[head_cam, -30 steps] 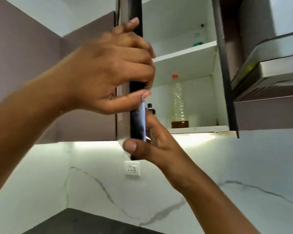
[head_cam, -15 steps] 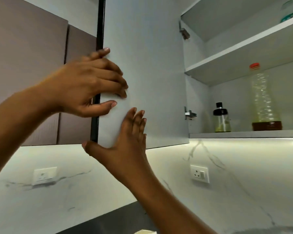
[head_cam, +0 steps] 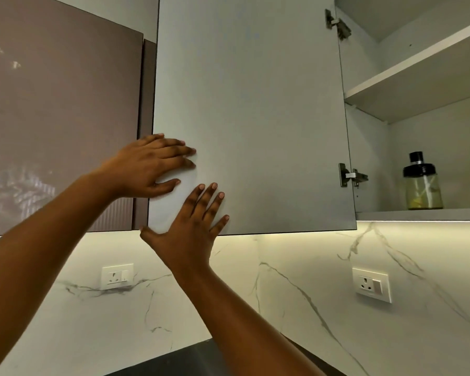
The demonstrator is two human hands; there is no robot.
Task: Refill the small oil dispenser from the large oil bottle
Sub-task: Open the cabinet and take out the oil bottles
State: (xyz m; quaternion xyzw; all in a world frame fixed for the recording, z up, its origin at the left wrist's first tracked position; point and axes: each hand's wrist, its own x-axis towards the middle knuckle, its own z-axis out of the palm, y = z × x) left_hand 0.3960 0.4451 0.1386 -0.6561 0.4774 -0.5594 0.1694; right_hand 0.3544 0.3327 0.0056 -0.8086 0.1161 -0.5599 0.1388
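Both hands lie flat against the open cabinet door (head_cam: pixel 255 104). Left hand (head_cam: pixel 147 165): fingers straight, reaching across the door's free edge, thumb below them, holding nothing. Right hand (head_cam: pixel 192 226): just below the left, fingers straight and splayed upward on the door's lower part, thumb out past the bottom corner, holding nothing. I note the small oil dispenser (head_cam: pixel 422 183) upright on the cabinet's lower shelf (head_cam: pixel 391 214), near the lower hinge (head_cam: pixel 350 176), well apart from both hands. Its black cap is on, and a little yellow liquid sits at its base. One wall socket (head_cam: pixel 117 275) is set in the marble backsplash (head_cam: pixel 296 294) under the hands.
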